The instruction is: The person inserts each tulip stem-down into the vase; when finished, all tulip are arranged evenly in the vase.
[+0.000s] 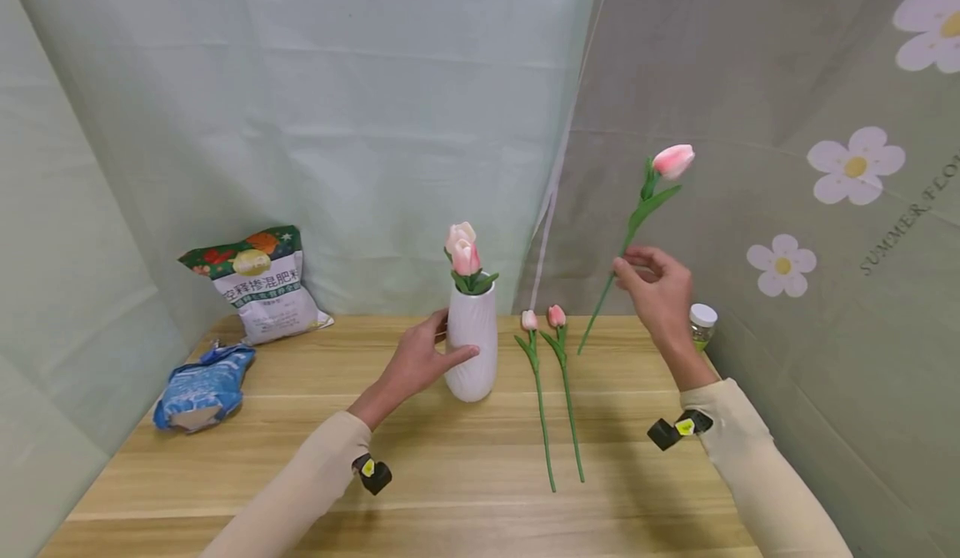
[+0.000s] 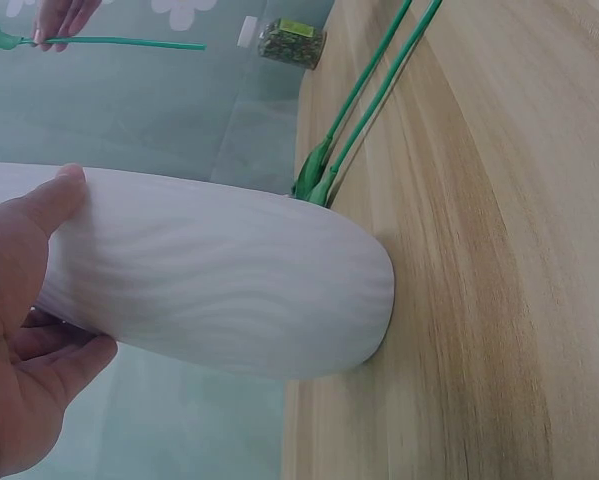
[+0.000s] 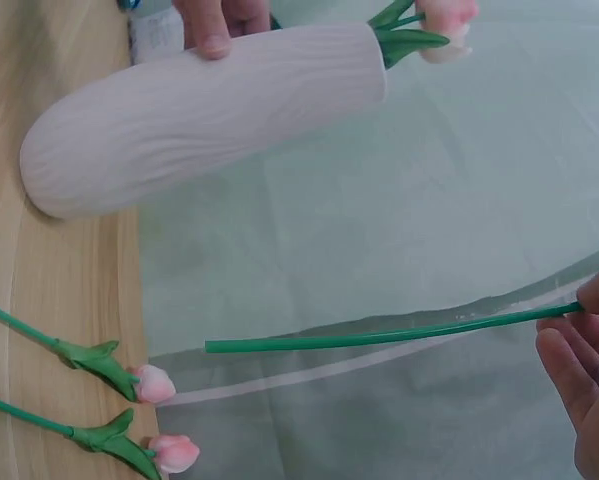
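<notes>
A white ribbed vase (image 1: 472, 345) stands on the table with pink-and-white tulips (image 1: 463, 251) in its mouth. My left hand (image 1: 417, 359) grips the vase around its side, thumb in front and fingers behind, as the left wrist view also shows. Up to the right, my right hand (image 1: 660, 291) pinches the green stem of a single pink tulip (image 1: 672, 161) between thumb and fingers. That tulip is held in the air, bloom up, its stem end slanting down to the left. Two more tulips (image 1: 529, 321) lie side by side on the table, right of the vase.
A white bag with a green printed top (image 1: 270, 291) leans at the back left. In front of it lies a blue packet (image 1: 204, 387). Behind my right wrist stands a white-lidded jar (image 1: 702, 318). Fabric curtains (image 1: 420, 82) enclose the wooden table (image 1: 420, 475).
</notes>
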The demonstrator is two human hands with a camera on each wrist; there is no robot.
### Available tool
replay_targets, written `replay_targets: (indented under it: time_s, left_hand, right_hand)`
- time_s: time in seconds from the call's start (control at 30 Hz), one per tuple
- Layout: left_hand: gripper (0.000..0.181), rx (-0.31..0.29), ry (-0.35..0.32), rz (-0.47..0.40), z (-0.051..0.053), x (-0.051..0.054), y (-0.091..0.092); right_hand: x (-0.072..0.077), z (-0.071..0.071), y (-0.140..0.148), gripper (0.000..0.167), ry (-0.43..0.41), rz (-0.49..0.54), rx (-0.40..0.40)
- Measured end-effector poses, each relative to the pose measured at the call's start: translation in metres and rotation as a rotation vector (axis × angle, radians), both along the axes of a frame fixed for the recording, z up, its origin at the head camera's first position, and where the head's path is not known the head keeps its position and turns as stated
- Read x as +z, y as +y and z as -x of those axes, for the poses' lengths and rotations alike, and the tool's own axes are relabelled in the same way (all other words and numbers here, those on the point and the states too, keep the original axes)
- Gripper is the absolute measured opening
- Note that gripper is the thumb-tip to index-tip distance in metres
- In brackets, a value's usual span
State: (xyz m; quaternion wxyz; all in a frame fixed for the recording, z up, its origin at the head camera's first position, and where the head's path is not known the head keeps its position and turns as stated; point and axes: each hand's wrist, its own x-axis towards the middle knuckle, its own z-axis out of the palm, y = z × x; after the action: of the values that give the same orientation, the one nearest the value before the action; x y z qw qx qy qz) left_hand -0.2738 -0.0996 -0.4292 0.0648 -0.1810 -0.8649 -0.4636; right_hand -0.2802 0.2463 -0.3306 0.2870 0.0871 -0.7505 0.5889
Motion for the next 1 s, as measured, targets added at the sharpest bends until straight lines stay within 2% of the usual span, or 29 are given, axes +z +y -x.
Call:
replay_targets:
  time_s: [0.27,0.83,1.0]
  left_hand:
    - [0.082,-0.007,-0.008,-0.005,-0.001,0.001,0.0]
    - [0.083,-0.011,-0.03,-0.004,0.0,0.0,-0.001]
    - [0.082,-0.01,-0.014,0.002,0.001,-0.001,-0.001]
  right_hand:
    - [0.012,-0.003,-0.009,0.037,0.03,0.054,0.028]
    - [0.035,0.002,-0.025,0.018,0.204,0.156,0.097]
    - [0.043,0.003,-0.029,0.019,0.235,0.188,0.107]
